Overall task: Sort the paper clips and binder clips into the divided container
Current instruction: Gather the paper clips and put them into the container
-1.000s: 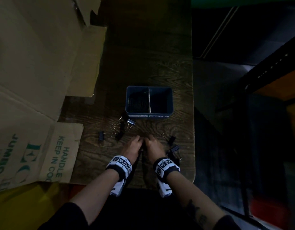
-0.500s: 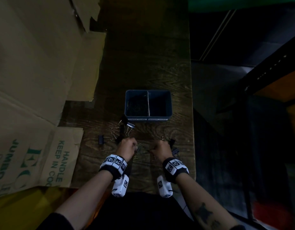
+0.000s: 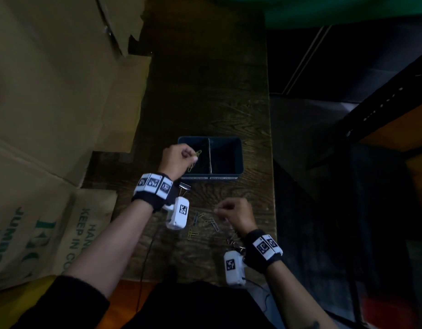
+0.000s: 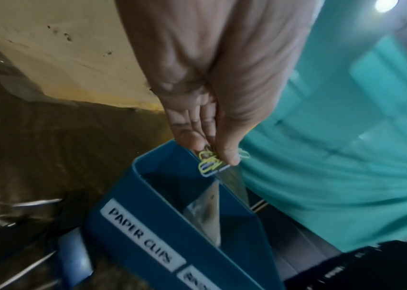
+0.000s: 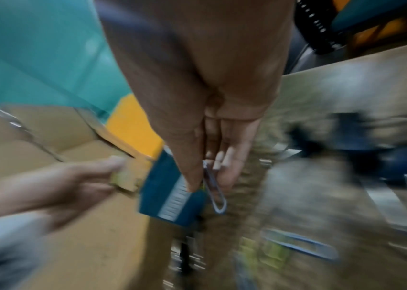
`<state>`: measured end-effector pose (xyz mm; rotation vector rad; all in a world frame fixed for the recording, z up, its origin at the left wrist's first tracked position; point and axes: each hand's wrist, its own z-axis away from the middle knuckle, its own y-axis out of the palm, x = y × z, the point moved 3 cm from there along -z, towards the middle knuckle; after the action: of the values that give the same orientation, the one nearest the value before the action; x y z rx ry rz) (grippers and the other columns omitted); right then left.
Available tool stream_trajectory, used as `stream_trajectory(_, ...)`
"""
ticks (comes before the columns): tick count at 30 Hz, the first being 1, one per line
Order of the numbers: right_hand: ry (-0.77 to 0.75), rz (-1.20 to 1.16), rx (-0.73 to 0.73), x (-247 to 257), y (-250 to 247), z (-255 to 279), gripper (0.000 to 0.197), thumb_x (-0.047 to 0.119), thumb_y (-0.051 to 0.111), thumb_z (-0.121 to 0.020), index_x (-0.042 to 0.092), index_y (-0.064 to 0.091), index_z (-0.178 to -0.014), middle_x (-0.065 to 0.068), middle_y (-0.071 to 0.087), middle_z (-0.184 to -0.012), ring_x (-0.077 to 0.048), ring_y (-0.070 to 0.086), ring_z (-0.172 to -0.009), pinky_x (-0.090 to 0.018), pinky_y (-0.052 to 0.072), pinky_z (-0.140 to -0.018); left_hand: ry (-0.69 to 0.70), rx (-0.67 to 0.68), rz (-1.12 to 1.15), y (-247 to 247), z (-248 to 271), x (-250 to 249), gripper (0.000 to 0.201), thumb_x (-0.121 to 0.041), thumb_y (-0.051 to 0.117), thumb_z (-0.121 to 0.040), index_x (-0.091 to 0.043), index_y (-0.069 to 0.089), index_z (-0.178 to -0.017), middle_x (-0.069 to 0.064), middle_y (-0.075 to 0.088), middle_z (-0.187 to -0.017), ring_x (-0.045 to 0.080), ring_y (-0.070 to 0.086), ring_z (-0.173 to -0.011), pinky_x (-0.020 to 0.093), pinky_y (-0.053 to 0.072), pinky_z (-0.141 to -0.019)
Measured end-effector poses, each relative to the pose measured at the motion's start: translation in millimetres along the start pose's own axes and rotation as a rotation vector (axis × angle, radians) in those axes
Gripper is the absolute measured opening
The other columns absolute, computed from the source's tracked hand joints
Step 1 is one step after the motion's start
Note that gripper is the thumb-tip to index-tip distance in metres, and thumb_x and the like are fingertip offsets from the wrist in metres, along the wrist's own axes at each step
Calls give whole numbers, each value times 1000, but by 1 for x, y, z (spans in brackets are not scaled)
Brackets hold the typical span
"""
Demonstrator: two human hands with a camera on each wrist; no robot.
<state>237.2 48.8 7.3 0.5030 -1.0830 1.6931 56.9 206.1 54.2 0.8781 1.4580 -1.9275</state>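
L hand (image 3: 179,160) has risen from table (image 3: 205,91) to bin's (image 3: 238,157) left cell, pinching yellow clips (image 4: 210,161) | R hand (image 3: 236,216) lifted, pinching one clip (image 5: 213,188) | drop next; loose clips (image 3: 205,224) remain

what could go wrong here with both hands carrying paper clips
1. The left hand pinches a loose bunch of paper clips near the divider of the blue container; released there, some might fall into the wrong compartment.
2. The right hand pinches one silver paper clip by its end, so it could slip.
3. Dim light may hide clips left on the table.
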Motion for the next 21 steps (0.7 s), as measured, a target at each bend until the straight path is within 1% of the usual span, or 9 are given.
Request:
stream_trajectory(2, -2, -52, -42, 20, -2, -7, 8, 11, 80, -76, 10, 74, -82, -4, 74, -76, -8, 68, -60, -20, 54, -53, -52, 2, 21, 4, -15, 2, 10, -17, 77, -77, -15, 71, -85, 1, 68, -76, 15, 64, -71, 33, 56, -68)
stream_trajectory(4, -37, -39, -101, 43, -2, -19, 10, 14, 81, -76, 11, 75, -83, -4, 74, -77, -8, 67, -61, -16, 50, -49, -100, 40, 49, 10, -20, 7, 23, -20, 78, -77, -11, 70, -97, 4, 70, -83, 17, 67, -76, 37, 59, -71)
stream_trajectory(6, -97, -21, -143, 68, 0, -34, 10, 18, 80, -77, 14, 74, -84, -1, 74, -79, -13, 69, -69, -23, 56, -57, -118, -1, 75, 11, -17, 10, 28, -23, 75, -80, -10, 69, -105, 5, 71, -89, 18, 68, -79, 37, 59, -71)
stream_trajectory(8, -157, -19, -170, 92, 1, -49, 10, 19, 77, -80, 17, 73, -88, 1, 72, -84, -12, 69, -77, -33, 60, -70, -71, -94, 65, 6, -3, 12, 20, -24, 69, -85, -12, 70, -102, 2, 71, -91, 14, 65, -80, 24, 54, -66)
stream_trajectory(10, -210, -10, -182, 113, 2, -60, 11, 19, 74, -82, 17, 72, -93, 2, 71, -90, -10, 67, -82, -35, 60, -76, -2, -186, -2, 1, 18, 15, 13, -20, 64, -88, -13, 70, -97, -1, 69, -90, 10, 62, -80, 11, 41, -64)
stream_trajectory(12, -251, 7, -189, 128, 2, -68, 16, 20, 73, -83, 17, 71, -99, 1, 70, -98, -10, 65, -87, -34, 58, -81, 16, -217, -41, 1, 39, 24, 11, -17, 63, -89, -14, 70, -98, 2, 70, -94, 10, 62, -85, 14, 41, -69)
stream_trajectory(16, -281, 80, -233, 125, -3, -65, 23, 21, 71, -85, 16, 70, -108, -1, 68, -108, -10, 62, -97, -28, 54, -84, -52, -105, -134, 18, 76, 57, 12, -19, 65, -87, -17, 68, -99, 3, 68, -101, 14, 62, -90, 25, 44, -76)
stream_trajectory(19, -241, 88, -237, 89, 1, -46, 19, 18, 71, -85, 17, 70, -104, 0, 69, -104, -10, 63, -95, -26, 54, -82, -67, 56, -226, 35, 99, 84, 16, -19, 66, -86, -21, 66, -102, 4, 66, -106, 17, 61, -95, 28, 45, -78)
stream_trajectory(21, -174, 155, -168, 55, 9, -31, 17, 13, 72, -84, 18, 71, -100, 0, 72, -100, -11, 66, -91, -27, 56, -82, -123, 199, -275, 50, 112, 102, 27, -18, 68, -84, -23, 62, -110, 6, 61, -119, 22, 58, -108, 32, 46, -86)
